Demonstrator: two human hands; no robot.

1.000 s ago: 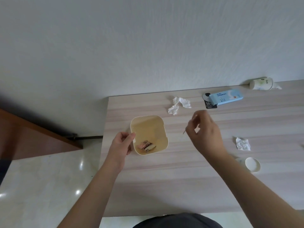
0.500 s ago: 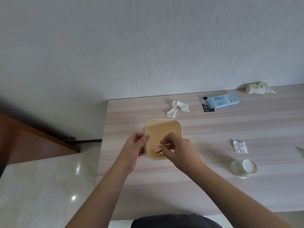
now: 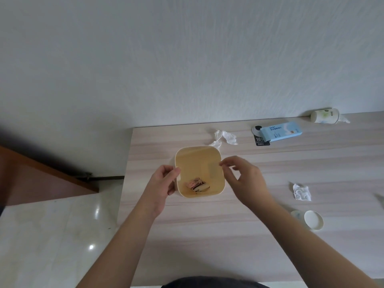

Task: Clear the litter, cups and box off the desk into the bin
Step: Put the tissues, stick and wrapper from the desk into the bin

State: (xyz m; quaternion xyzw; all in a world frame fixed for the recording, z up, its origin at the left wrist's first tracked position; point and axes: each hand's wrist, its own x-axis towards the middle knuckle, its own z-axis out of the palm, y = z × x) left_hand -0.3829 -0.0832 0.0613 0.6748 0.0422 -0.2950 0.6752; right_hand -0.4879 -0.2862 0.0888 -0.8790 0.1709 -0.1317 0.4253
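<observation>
A small cream bin (image 3: 198, 148) stands on the wooden desk (image 3: 207, 235), with a pink and brown wrapper (image 3: 196, 185) at its bottom. My left hand (image 3: 164, 181) grips the bin's left rim. My right hand (image 3: 243, 177) hovers at the bin's right rim, fingers apart and holding nothing. A crumpled white tissue (image 3: 224, 138) lies just behind the bin. Further right are a blue box (image 3: 280, 132) resting on a black card (image 3: 259, 140), a tipped paper cup (image 3: 325, 116) by the wall, a crumpled paper scrap (image 3: 301, 192), and another tipped cup (image 3: 313, 220).
The desk's left edge runs just left of the bin, with pale tiled floor (image 3: 52, 235) below and a brown wooden panel (image 3: 41, 179) at the far left. A white wall (image 3: 187, 59) backs the desk.
My right hand carried a thin stick from the desk to over the bin and has now drawn back to the right rim, empty. The left hand has stayed on the bin.
</observation>
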